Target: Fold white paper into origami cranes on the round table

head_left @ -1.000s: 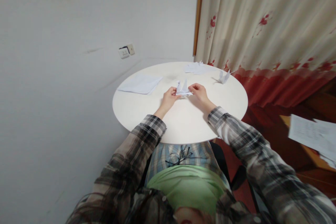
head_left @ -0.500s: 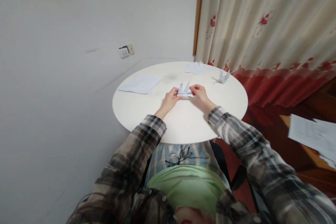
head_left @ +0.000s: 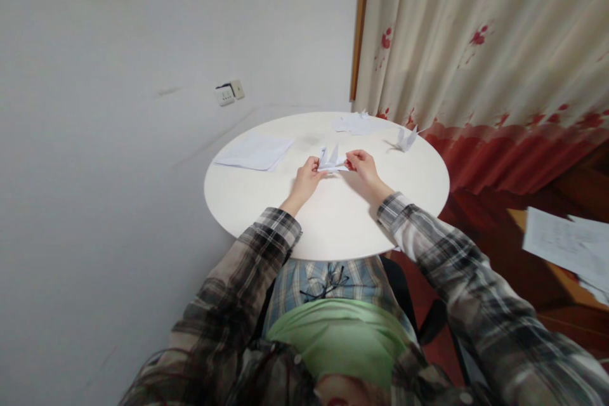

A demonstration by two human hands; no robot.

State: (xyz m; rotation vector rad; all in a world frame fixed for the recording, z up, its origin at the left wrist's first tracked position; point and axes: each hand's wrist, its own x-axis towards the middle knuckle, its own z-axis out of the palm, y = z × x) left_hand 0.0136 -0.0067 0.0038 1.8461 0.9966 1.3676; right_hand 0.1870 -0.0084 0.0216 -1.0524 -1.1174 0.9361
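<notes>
White paper (head_left: 333,167) is spanning left hand (head_left: 307,177) and right hand (head_left: 363,169), both grips pinching it. Shaping is apparently underway, calling for gentleness.

To your left a pale wall (head_left: 109,158) carries a socket (head_left: 225,96); to your right a flowered curtain (head_left: 480,70) hangs beyond your round white tabletop (head_left: 257,200), near reddish floor (head_left: 476,219)

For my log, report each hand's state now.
Left hand: closed, holding one end of the folded paper.
Right hand: closed, pinching its other end.
</notes>
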